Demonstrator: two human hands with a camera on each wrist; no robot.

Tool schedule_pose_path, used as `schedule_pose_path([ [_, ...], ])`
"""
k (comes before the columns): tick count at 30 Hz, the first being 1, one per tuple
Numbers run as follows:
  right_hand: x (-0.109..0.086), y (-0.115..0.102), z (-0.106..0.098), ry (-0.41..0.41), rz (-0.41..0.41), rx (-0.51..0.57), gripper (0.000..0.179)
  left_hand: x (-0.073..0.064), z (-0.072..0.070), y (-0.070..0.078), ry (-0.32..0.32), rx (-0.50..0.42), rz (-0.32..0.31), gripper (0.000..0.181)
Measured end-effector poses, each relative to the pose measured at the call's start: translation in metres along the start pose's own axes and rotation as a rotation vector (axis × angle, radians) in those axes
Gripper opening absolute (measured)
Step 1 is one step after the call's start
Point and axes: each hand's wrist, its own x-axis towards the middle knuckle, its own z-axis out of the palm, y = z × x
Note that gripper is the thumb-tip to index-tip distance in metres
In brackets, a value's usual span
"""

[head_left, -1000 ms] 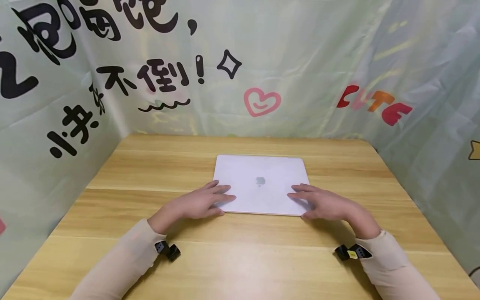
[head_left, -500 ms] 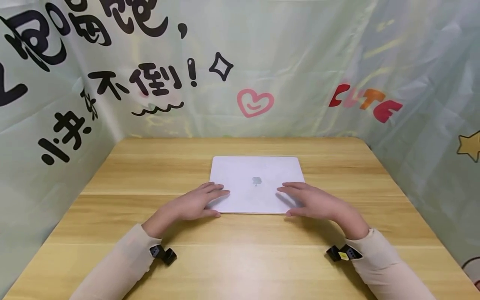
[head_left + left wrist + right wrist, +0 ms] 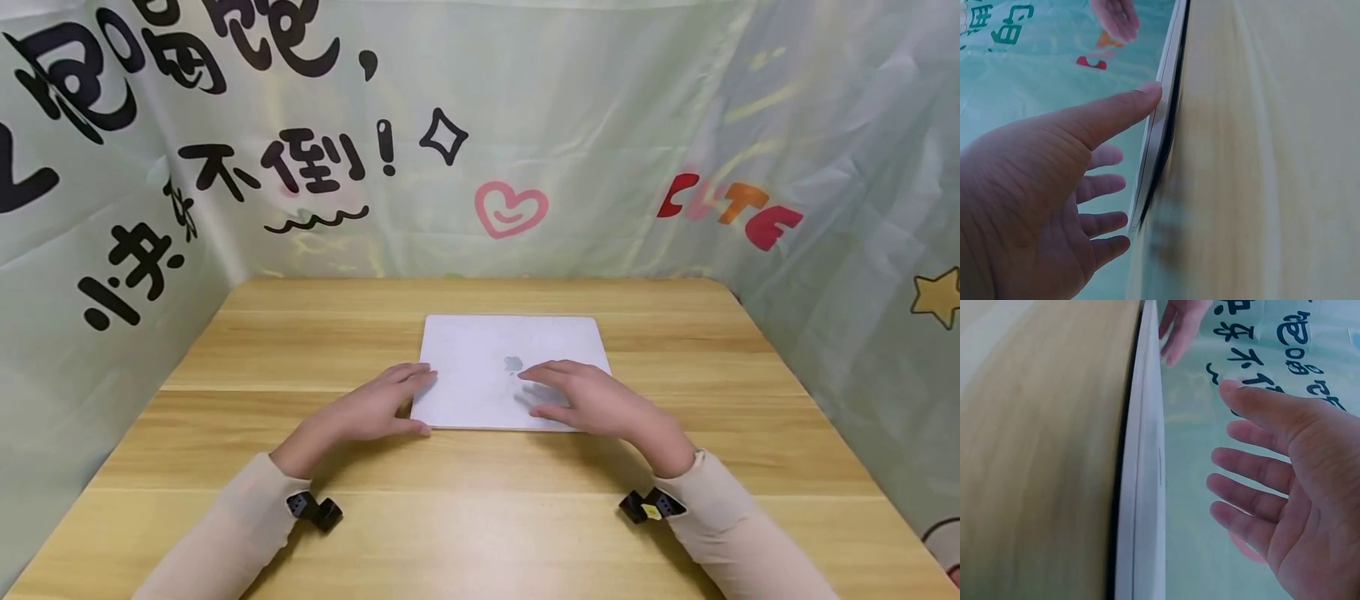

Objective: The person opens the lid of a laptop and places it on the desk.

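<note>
A shut silver laptop lies flat in the middle of the wooden table. My left hand is at its front left corner, fingers straight over the lid's edge. In the left wrist view the thumb touches the laptop's front side. My right hand is spread over the lid just right of the grey logo. The right wrist view shows this hand open, with a gap between it and the laptop. Neither hand holds anything.
A pale green printed cloth closes off the table at the back, left and right. Small black cameras sit at my left wrist and right wrist. Bare wood surrounds the laptop on all sides.
My right hand has slid left across the lid from the front right corner toward the logo. My left hand has drawn slightly left to the lid's left edge.
</note>
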Motion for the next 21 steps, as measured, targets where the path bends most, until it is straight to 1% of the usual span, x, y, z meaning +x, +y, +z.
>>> schedule_pose_path([
  [6,0.007,-0.002,0.010,-0.003,-0.050,-0.010,0.047,-0.002,0.001,-0.007,-0.004,-0.064,-0.072,0.106],
  [11,0.010,0.000,0.020,-0.016,-0.089,-0.070,0.045,-0.005,0.004,-0.015,0.004,-0.078,-0.099,0.113],
  [14,0.010,0.002,0.023,-0.016,-0.094,-0.101,0.044,-0.008,0.005,-0.019,0.003,-0.086,-0.106,0.115],
  [17,0.010,0.003,0.025,-0.026,-0.103,-0.107,0.044,-0.010,0.006,-0.022,-0.001,-0.087,-0.106,0.116],
  [21,0.009,0.005,0.029,-0.040,-0.126,-0.112,0.043,-0.011,0.011,-0.025,0.006,-0.084,-0.081,0.113],
])
